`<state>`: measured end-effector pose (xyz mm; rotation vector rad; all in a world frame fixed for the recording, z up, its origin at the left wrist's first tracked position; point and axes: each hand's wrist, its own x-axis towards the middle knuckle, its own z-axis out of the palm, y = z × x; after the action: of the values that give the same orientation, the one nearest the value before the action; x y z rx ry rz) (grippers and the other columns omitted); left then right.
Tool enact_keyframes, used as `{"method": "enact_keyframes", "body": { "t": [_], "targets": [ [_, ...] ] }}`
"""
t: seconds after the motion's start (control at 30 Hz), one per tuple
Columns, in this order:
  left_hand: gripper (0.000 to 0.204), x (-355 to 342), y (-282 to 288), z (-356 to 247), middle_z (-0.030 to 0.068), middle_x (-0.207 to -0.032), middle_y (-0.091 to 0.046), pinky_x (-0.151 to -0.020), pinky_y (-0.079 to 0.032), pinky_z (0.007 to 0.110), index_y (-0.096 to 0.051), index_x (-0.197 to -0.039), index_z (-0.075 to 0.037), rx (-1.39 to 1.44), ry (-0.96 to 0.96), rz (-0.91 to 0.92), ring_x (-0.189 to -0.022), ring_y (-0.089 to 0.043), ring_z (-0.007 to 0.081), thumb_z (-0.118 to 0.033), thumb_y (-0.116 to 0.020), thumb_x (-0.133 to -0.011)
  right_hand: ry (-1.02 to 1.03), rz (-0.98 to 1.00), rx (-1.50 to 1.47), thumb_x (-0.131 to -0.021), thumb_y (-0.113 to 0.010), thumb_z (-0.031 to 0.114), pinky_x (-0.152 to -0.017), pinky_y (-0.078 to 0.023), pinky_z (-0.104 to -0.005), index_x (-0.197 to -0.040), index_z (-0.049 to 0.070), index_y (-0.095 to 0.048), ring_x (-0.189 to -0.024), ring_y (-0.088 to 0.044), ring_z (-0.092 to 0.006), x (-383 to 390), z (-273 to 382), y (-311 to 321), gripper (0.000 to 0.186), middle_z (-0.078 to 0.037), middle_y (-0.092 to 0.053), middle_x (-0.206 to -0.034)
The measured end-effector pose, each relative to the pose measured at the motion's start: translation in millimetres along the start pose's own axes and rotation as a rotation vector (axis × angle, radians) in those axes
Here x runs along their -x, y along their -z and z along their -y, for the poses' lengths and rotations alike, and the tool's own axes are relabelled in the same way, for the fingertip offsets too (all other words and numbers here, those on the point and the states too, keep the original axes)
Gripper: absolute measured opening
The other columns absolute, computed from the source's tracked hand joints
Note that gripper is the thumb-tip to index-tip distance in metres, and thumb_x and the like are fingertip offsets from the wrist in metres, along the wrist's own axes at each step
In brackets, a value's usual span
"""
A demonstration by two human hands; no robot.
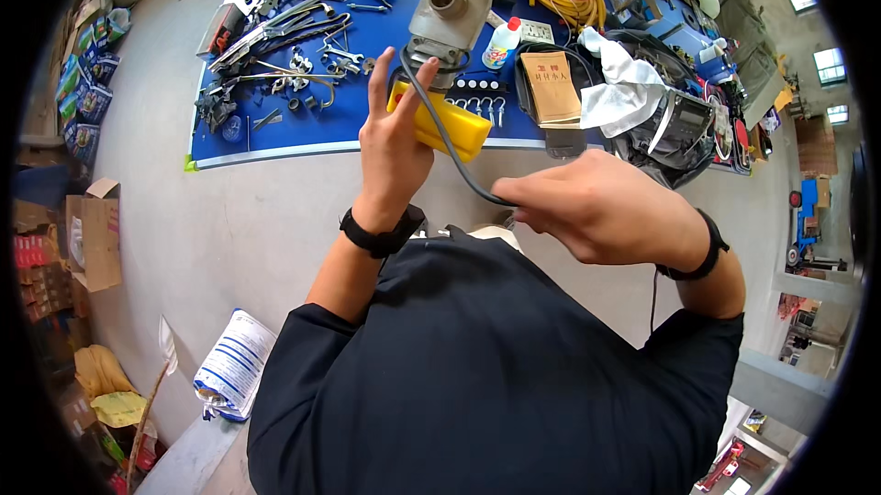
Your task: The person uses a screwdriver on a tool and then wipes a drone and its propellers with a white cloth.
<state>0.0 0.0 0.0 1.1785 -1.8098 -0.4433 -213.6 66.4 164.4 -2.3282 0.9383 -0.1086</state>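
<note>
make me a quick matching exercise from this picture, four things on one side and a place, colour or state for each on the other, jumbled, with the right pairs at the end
Things
1. cable
2. bottle
3. book
4. cloth

Descriptions
A. white, with a red cap
B. white and crumpled, with no cap
C. dark, pinched in the right grip
D. tan cover, lying on the table

Right pairs
1-C
2-A
3-D
4-B
</note>
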Motion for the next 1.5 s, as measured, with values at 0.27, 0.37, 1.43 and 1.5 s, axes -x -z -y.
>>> {"method": "enact_keyframes", "body": {
  "t": [0.27, 0.37, 1.43, 1.5],
  "targets": [
    [0.082, 1.1, 10.1, -15.3, 0.0206, -0.153, -0.044, -0.097, -0.054, 0.043, -0.058, -0.141, -0.019, 0.168, -0.074, -0.107, -0.131, -0.055, 0.0422, 0.007, -0.081, -0.066, 0.043, -0.815, 0.217, -0.073, -0.068, 0.004, -0.069, -0.057, -0.0349, -0.124, 0.007, -0.062, -0.083, -0.069, -0.0269, -29.6, -60.2, -25.4, 0.051, -0.012, -0.066, -0.105],
    [0.082, 1.8, 18.5, -18.6, 0.0224, -0.151, -0.043, -0.106, -0.048, 0.044, -0.056, -0.142, -0.014, 0.258, -0.065, -0.094, -0.14, -0.046, 0.0416, 0.001, -0.085, -0.067, 0.038, -0.872, 0.276, -0.073, -0.068, 0.004, -0.068, -0.058, -0.0344, -0.13, 0.008, -0.061, -0.086, -0.07, -0.0291, -45.4, -56.9, -32.5, 0.057, -0.013, -0.068, -0.114],
    [0.086, 22.5, 36.1, -26.6, 0.0288, -0.145, -0.048, -0.108, -0.046, 0.048, -0.052, -0.136, -0.008, 0.457, -0.131, -0.069, -0.14, -0.045, 0.0441, -0.013, -0.096, -0.062, 0.005, -0.953, -0.231, -0.091, -0.06, -0.01, -0.081, -0.059, -0.0354, -0.121, 0.0, -0.061, -0.098, -0.074, -0.0341, -70.1, -42.5, -79.0, 0.032, -0.02, -0.074, -0.102],
    [0.086, 21.9, 36.0, -26.0, 0.0292, -0.146, -0.048, -0.108, -0.046, 0.047, -0.052, -0.137, -0.008, 0.519, -0.12, -0.049, -0.141, -0.045, 0.0443, -0.013, -0.096, -0.063, -0.035, -0.915, -0.272, -0.094, -0.058, -0.009, -0.081, -0.058, -0.0342, -0.121, 0.0, -0.059, -0.101, -0.074, -0.0339, -72.9, -45.2, -79.2, 0.029, -0.021, -0.074, -0.102]
  ]
}}
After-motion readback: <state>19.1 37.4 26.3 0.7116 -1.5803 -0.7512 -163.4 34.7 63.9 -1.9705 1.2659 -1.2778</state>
